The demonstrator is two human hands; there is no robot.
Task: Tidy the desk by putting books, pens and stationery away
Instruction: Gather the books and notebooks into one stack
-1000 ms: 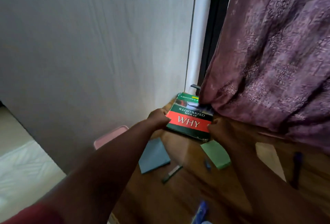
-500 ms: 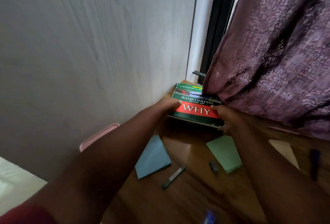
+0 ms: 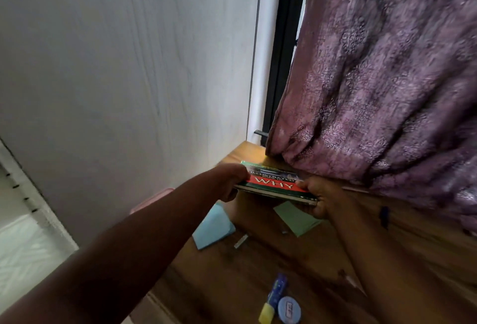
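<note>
A green and red book (image 3: 274,182) titled "WHY" is held a little above the wooden desk (image 3: 258,267), near its far corner. My left hand (image 3: 231,180) grips the book's left edge. My right hand (image 3: 320,195) grips its right front corner. On the desk below lie a blue sticky pad (image 3: 213,228) and a green sticky pad (image 3: 295,217). A small marker (image 3: 241,241) lies between the pads. A blue and yellow pen (image 3: 274,298) and a round blue item (image 3: 289,309) sit near the front edge.
A purple curtain (image 3: 382,86) hangs over the desk's back right and touches it. A grey wall (image 3: 129,78) stands close on the left. A dark blue pen (image 3: 384,216) lies at the right. A pink object (image 3: 152,198) shows beside the desk's left edge.
Both hands have lifted the book off the desk and tilted it flatter to my view. The desk corner behind it is uncovered, and the view has pulled back.
</note>
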